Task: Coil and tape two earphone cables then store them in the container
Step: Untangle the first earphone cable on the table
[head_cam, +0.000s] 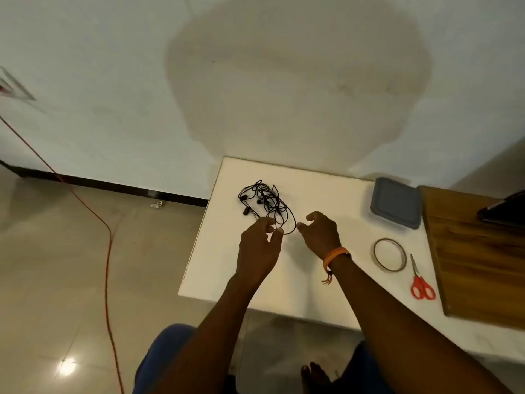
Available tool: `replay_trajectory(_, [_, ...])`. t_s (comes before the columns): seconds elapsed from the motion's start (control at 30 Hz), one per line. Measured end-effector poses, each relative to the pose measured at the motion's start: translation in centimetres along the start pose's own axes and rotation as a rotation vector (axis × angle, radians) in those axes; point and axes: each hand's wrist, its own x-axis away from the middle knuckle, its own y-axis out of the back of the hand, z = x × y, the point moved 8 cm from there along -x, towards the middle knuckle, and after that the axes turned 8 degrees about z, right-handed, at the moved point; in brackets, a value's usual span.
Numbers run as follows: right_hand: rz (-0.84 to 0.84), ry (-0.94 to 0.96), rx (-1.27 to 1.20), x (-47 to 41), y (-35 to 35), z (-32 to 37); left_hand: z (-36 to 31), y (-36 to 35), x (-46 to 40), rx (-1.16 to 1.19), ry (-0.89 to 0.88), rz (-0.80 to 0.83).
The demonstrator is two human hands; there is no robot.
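Observation:
A tangled heap of black earphone cables (265,201) lies on the white table (298,268) near its far left corner. My left hand (260,247) pinches a loop of the cable at the heap's near edge between thumb and fingers. Just to the right, my right hand (319,233) hovers with fingers loosely curled, its fingertips close to the same loop; contact with the cable cannot be told. A grey-lidded container (396,202) stands closed at the table's far right. Near it lie a roll of clear tape (388,255) and red-handled scissors (420,281).
A wooden board (477,251) covers the table's right side, with a dark device (504,209) on its far end. The wall rises right behind the table. An orange cord (106,251) runs across the tiled floor on the left. My knees and a foot show below the table's near edge.

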Motion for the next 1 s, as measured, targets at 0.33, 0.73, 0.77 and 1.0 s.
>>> replay_trajectory(0.33, [0.033, 0.09, 0.039, -4.2, -2.8, 0.3, 0.4, -3.8, -5.9, -0.337, -0.125, 0.123])
replay_trajectory(0.73, [-0.257, 0.153, -0.725, -1.0, 10.6, 3.1, 4.0, -0.9, -6.8, -0.178, 0.286, 0.017])
replay_trajectory(0.77, [-0.259, 0.153, -0.737, -0.7, 11.1, 3.0, 4.0, -0.2, -6.9, -0.183, 0.283, -0.01])
replay_trajectory(1.0, [-0.197, 0.256, -0.721, 1.0, 12.4, 5.1, 1.4, 2.1, -6.8, -0.193, 0.08, -0.136])
